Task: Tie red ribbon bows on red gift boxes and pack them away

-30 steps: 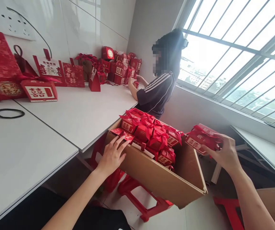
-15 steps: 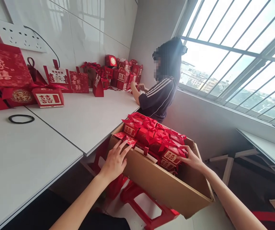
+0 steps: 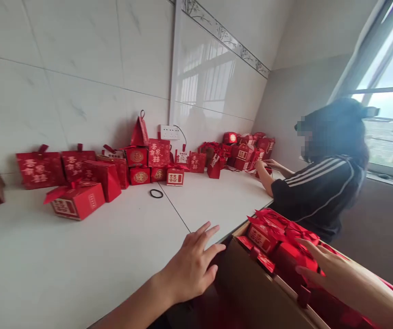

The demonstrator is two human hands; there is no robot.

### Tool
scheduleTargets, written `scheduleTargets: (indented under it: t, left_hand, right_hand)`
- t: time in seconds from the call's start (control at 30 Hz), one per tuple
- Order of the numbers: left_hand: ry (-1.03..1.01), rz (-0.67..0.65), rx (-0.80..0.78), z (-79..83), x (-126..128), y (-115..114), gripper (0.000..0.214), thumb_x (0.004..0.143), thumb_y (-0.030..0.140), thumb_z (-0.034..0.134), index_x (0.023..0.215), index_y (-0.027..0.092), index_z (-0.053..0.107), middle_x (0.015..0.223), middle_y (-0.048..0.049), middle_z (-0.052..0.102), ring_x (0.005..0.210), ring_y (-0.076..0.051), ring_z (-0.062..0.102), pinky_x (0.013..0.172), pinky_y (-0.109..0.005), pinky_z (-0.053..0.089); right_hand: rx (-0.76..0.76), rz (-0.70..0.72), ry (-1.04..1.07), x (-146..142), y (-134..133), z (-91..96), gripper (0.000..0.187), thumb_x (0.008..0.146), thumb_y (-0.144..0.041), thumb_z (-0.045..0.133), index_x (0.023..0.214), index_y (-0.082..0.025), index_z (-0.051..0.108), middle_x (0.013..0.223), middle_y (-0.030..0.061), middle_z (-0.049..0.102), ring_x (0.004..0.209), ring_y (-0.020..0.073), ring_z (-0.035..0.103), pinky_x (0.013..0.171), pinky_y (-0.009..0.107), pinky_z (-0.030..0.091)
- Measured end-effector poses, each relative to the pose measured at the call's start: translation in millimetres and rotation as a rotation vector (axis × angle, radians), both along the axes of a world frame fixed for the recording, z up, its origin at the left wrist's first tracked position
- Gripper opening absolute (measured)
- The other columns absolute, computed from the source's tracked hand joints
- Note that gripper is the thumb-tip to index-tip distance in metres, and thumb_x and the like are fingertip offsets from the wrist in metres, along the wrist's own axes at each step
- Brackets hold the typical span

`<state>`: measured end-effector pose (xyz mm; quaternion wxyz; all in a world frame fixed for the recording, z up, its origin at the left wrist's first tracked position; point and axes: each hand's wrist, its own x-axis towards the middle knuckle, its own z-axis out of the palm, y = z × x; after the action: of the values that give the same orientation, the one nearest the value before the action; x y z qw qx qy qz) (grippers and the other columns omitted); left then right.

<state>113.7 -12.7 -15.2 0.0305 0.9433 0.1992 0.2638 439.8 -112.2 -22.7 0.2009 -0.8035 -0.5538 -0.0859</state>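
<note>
My left hand (image 3: pixel 198 260) hangs in the air just left of the cardboard box (image 3: pixel 251 283), near the table edge. Its fingers are spread and nothing is in them. Over the box, my right hand (image 3: pixel 330 269) reaches across the red gift boxes (image 3: pixel 295 256) with fingers stretched out; whether it touches them I cannot tell. Several of these gift boxes are packed together, topped with red ribbon bows. One shows a cream label with a red double-happiness sign (image 3: pixel 258 237). Flat red bags (image 3: pixel 265 262) stand along the box's near side.
On the white table (image 3: pixel 114 256) lie a ribboned gift box (image 3: pixel 80 201) and a black ring (image 3: pixel 156 193). Red bags (image 3: pixel 40 169) and boxes line the tiled wall. A person in a dark striped top (image 3: pixel 316 196) handles something by the far pile (image 3: pixel 242 153).
The view has swung left, showing more of the table. My left hand has come away from the box rim. My right hand has moved from the box's right end over the gift boxes.
</note>
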Motion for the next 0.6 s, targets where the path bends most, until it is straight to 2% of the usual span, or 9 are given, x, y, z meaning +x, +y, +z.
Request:
scheduleTargets:
  t: [0.1,0.17,0.23,0.3,0.37,0.43,0.5,0.6]
  left_hand:
    - [-0.066,0.193,0.078,6.9,-58,34,0.035,0.082,0.014,0.049,0.116,0.022,0.053,0.137,-0.0094,0.047,0.131,-0.026,0.040,0.102,-0.042,0.042]
    - [-0.177,0.425,0.119,5.4,-102,63,0.037,0.084,0.017,0.047,0.120,0.022,0.048,0.135,-0.0111,0.047,0.128,-0.026,0.043,0.103,-0.044,0.040]
    - [-0.375,0.779,0.152,2.8,-146,90,0.042,0.083,0.023,0.051,0.123,0.019,0.043,0.139,-0.0168,0.040,0.133,-0.031,0.035,0.105,-0.050,0.035]
    - [-0.545,1.150,0.123,1.4,-185,112,0.060,0.076,0.031,0.061,0.129,0.017,0.036,0.147,-0.0206,0.025,0.139,-0.036,0.019,0.106,-0.057,0.027]
    - [-0.653,1.363,-0.055,1.8,-214,129,0.082,0.069,0.039,0.067,0.135,0.015,0.025,0.150,-0.0235,0.015,0.141,-0.039,0.008,0.106,-0.062,0.022]
    - [-0.719,1.429,-0.312,3.1,-232,142,0.095,0.065,0.044,0.069,0.138,0.013,0.016,0.148,-0.0274,0.016,0.141,-0.040,0.009,0.104,-0.065,0.022]
    - [-0.743,1.405,-0.478,2.9,-240,150,0.094,0.064,0.043,0.069,0.137,0.014,0.016,0.143,-0.0269,0.028,0.137,-0.039,0.024,0.104,-0.061,0.027]
    - [-0.734,1.368,-0.479,-5.5,-234,147,0.085,0.064,0.041,0.069,0.132,0.018,0.023,0.138,-0.0215,0.038,0.128,-0.035,0.041,0.102,-0.055,0.035]
  right_hand:
    - [-0.295,0.262,-0.083,-59,53,30.4,0.043,0.080,-0.039,0.057,0.122,-0.029,0.055,0.115,0.0139,0.063,0.092,0.0367,0.064,0.070,0.050,0.052]
    - [-0.460,0.448,-0.154,-107,83,46.2,0.043,0.082,-0.033,0.052,0.123,-0.025,0.055,0.118,0.0148,0.062,0.100,0.0375,0.063,0.076,0.050,0.050]
    - [-0.489,0.628,-0.191,-153,107,54.2,0.042,0.083,-0.029,0.050,0.124,-0.022,0.054,0.117,0.0144,0.063,0.103,0.0353,0.062,0.082,0.049,0.049]
    - [-0.492,0.790,-0.187,-192,125,55.7,0.041,0.084,-0.030,0.051,0.124,-0.020,0.053,0.117,0.0140,0.063,0.104,0.0334,0.062,0.085,0.047,0.048]
    - [-0.498,0.920,-0.142,-224,141,54.5,0.041,0.084,-0.033,0.052,0.123,-0.020,0.054,0.118,0.0136,0.062,0.103,0.0320,0.062,0.086,0.046,0.048]
    - [-0.504,1.031,-0.048,-250,155,53.1,0.041,0.084,-0.036,0.053,0.120,-0.019,0.055,0.117,0.0134,0.062,0.100,0.0302,0.063,0.085,0.045,0.049]
    - [-0.499,1.127,0.088,-272,169,51.1,0.040,0.084,-0.039,0.054,0.117,-0.018,0.057,0.115,0.0133,0.062,0.097,0.0275,0.064,0.084,0.042,0.050]
    - [-0.493,1.206,0.314,-300,188,42.3,0.043,0.084,-0.044,0.054,0.118,-0.018,0.055,0.117,0.0134,0.060,0.098,0.0241,0.064,0.084,0.039,0.050]
